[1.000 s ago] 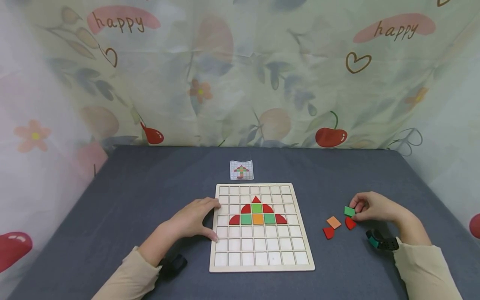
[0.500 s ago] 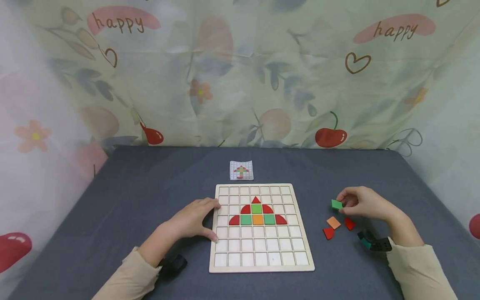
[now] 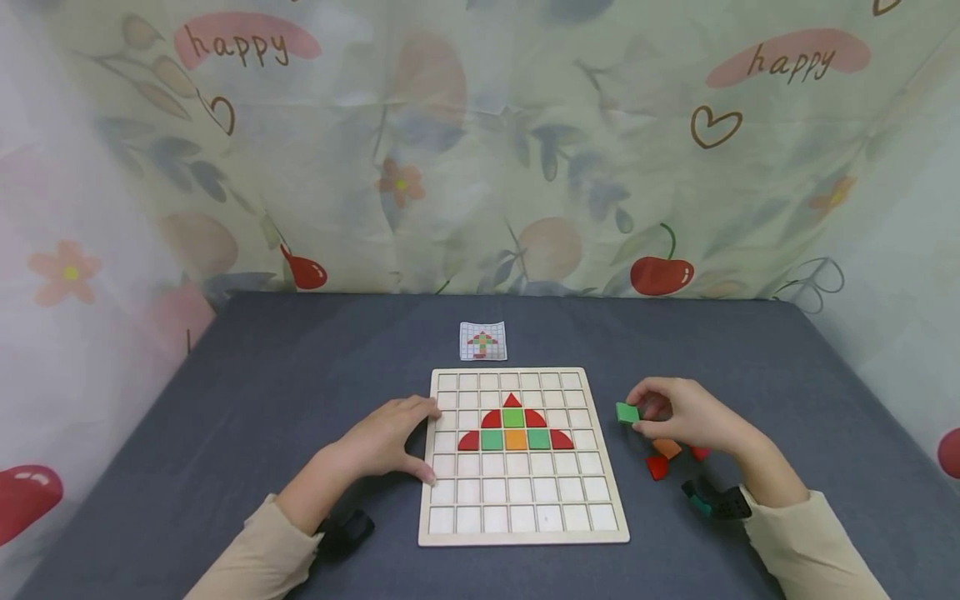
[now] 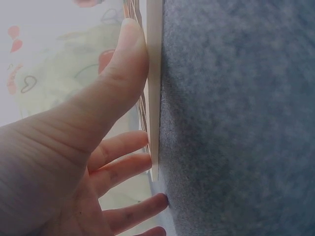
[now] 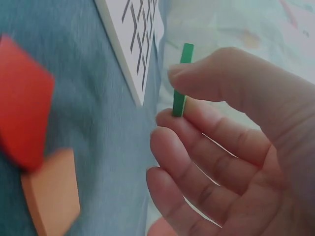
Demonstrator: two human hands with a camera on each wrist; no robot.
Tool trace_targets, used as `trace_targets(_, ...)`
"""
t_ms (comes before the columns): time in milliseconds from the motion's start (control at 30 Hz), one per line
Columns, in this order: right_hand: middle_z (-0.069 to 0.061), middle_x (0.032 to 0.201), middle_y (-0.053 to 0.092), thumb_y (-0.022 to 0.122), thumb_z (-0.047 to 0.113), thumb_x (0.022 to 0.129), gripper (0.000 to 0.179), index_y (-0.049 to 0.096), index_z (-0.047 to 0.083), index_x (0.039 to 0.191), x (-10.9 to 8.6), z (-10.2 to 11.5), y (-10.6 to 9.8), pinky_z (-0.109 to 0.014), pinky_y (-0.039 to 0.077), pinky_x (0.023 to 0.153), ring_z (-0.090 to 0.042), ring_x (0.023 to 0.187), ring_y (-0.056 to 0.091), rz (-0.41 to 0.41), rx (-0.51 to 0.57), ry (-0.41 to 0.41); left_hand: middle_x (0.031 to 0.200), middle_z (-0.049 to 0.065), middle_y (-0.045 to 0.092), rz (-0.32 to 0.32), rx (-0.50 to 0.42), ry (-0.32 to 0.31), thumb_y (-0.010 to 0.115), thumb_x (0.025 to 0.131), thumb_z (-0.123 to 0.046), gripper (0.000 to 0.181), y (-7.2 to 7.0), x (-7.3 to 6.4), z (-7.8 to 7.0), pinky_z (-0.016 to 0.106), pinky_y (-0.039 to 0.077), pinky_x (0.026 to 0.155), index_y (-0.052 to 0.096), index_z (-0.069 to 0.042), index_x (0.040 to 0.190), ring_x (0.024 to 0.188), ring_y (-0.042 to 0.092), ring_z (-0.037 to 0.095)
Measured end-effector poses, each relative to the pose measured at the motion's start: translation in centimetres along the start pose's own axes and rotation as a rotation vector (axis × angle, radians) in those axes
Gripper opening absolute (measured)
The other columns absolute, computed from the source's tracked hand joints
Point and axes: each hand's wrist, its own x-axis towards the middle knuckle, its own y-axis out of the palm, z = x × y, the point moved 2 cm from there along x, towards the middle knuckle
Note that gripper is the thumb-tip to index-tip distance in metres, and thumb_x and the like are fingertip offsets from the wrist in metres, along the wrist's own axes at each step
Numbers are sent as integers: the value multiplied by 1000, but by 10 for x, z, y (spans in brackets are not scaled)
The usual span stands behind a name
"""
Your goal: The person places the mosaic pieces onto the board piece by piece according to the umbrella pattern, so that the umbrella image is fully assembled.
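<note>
A green square tile (image 3: 627,413) is pinched between the thumb and fingers of my right hand (image 3: 686,414), just off the right edge of the wooden grid board (image 3: 525,537). In the right wrist view the green tile (image 5: 180,101) appears edge-on, raised above the table. My left hand (image 3: 382,437) rests at the board's left edge, thumb and fingers spread and touching it. On the board lie a red triangle (image 3: 512,402), red quarter-round tiles (image 3: 561,439), green squares (image 3: 492,439) and an orange square (image 3: 515,439), forming a stepped shape.
Under and beside my right hand lie an orange square (image 3: 667,449), a red tile (image 3: 657,467) and another red tile (image 3: 700,453), partly hidden. Behind the board is a small pattern card (image 3: 483,342). A printed curtain (image 3: 480,167) hangs at the back of the dark cloth-covered table (image 3: 337,333).
My right hand has lifted the green tile from beside the loose pieces and carried it left to near the board. My left hand has stayed put.
</note>
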Motion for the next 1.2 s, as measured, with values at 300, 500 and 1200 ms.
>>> trace_targets(300, 0, 91, 62, 72, 10, 79, 21, 62, 8, 97, 8, 22, 16, -22, 52, 69, 0, 73, 55, -16, -24, -71, 141, 13, 44, 8, -4, -8, 83, 62, -44, 84, -1, 0, -1, 49, 36, 106, 50, -7, 129, 128, 42, 33)
trace_targets(500, 1, 88, 61, 72, 10, 78, 22, 62, 8, 97, 14, 33, 27, -21, 50, 68, -1, 71, 52, -10, -36, -109, 141, 12, 45, 5, -2, -13, 83, 61, -44, 83, 0, 0, -1, 48, 36, 106, 51, -8, 128, 128, 42, 32)
trace_targets(1200, -1, 89, 63, 72, 11, 79, 20, 64, 9, 97, 24, 67, 62, -18, 47, 61, -4, 70, 51, 43, 46, -135, 145, 11, 42, -3, 9, -66, 84, 60, -43, 92, 2, 0, -3, 48, 33, 110, 46, -7, 136, 134, 37, 33)
